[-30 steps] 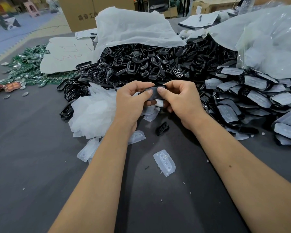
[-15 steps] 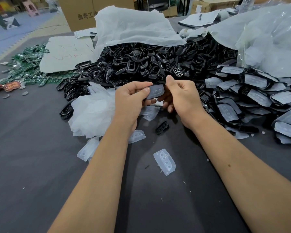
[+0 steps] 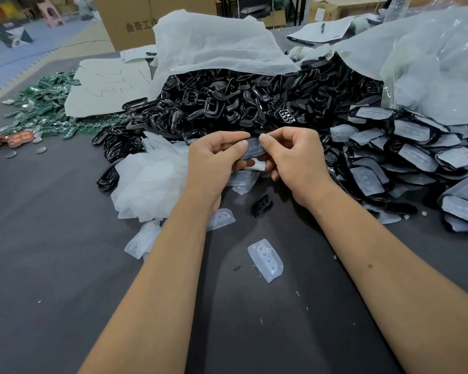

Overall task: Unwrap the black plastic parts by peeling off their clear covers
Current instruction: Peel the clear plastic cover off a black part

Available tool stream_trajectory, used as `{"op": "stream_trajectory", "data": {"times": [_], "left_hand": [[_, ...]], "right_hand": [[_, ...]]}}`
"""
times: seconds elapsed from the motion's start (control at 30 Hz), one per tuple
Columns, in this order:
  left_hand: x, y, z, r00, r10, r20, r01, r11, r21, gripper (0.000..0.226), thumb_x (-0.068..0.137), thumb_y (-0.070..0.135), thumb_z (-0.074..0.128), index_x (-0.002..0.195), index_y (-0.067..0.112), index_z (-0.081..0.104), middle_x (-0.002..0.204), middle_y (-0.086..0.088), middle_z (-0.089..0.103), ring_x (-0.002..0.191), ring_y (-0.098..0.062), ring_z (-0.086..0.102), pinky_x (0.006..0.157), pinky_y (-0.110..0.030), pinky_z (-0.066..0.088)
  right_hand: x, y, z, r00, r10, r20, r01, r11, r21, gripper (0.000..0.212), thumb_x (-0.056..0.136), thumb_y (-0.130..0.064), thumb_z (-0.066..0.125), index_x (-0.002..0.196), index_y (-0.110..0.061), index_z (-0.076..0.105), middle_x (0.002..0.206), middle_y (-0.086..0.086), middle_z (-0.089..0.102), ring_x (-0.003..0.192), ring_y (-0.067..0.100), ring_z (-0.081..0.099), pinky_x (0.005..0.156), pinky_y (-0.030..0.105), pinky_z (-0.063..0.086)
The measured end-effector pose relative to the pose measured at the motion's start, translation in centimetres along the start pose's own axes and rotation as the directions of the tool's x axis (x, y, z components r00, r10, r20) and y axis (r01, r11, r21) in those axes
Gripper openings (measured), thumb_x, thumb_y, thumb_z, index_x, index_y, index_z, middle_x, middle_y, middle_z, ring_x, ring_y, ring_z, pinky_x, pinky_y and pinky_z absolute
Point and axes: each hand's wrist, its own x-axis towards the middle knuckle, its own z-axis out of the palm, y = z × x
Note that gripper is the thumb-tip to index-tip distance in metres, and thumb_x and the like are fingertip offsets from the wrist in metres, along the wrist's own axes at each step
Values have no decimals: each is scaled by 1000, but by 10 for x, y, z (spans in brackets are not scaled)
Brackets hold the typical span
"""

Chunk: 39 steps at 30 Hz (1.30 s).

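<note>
Peeled clear plastic covers (image 3: pixel 265 259) litter your bench (image 3: pixel 52 265); both hands' grips pinch another cover (image 3: pixel 251 151); wrapped black parts (image 3: pixel 411 155) remain at three o'clock.

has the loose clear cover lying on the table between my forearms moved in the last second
No. The clear cover lies flat in the same spot and at the same angle on the dark table, just as far from the small black part beyond it.
</note>
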Motion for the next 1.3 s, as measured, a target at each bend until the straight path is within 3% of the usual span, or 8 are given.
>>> {"op": "stream_trajectory", "data": {"times": [0.17, 0.6, 0.8, 1.0, 1.2, 1.3], "left_hand": [[0, -1, -1, 999, 38, 5, -38, 999, 21, 20, 91, -5, 71, 98, 12, 79, 88, -6, 79, 78, -16, 76, 68, -21, 58], [2, -5, 0, 1000, 7, -27, -8, 1000, -17, 20, 95, -7, 65, 100, 7, 78, 88, -10, 80, 77, -18, 75, 67, -22, 59], [2, -5, 0, 999, 40, -14, -40, 999, -1, 19, 96, -4, 67, 103, 8, 78, 93, -11, 80, 82, -19, 77, 70, -23, 59], [-1, -1, -2, 995, 86, 44, -89, 993, 74, 24, 87, -2, 78, 105, 15, 78, 88, -3, 80, 77, -13, 75, 67, -19, 57], [-1, -2, 1, 998, 57, -24, -52, 984, 172, 20, 90, 5, 78, 109, 12, 76, 91, -4, 78, 66, -15, 74, 62, -30, 59], [-1, -2, 2, 996, 87, -29, -80, 982, 173, 12, 91, 3, 77, 101, 10, 78, 87, -3, 78, 66, -12, 73, 63, -24, 57]], "right_hand": [[-1, 2, 0, 1000, -11, -5, 11, 1000, -22, 17, 99, -23, 71, 86, -11, 74, 58, 6, 69, 45, 22, 58, 43, 28, 47], [-2, -1, 2, 1000, 1, 30, -3, 999, 51, 18, 99, -23, 71, 87, -10, 73, 69, 9, 73, 51, 18, 61, 42, 27, 46], [-3, 1, 2, 998, -30, 60, 29, 999, 16, 4, 94, -10, 73, 94, -10, 70, 73, 16, 72, 52, 24, 61, 43, 28, 46], [0, 4, 1, 999, -15, 39, 14, 999, 36, 3, 95, -10, 73, 93, -11, 71, 72, 13, 73, 51, 17, 62, 42, 27, 46], [0, 4, 1, 999, -22, 26, 21, 998, 63, 9, 94, -6, 73, 93, -14, 70, 70, 2, 71, 51, 13, 62, 42, 25, 46], [-1, 3, 0, 999, -29, 32, 27, 998, 64, 9, 93, -6, 74, 92, -13, 70, 69, 2, 71, 51, 14, 62, 41, 25, 45]]}}
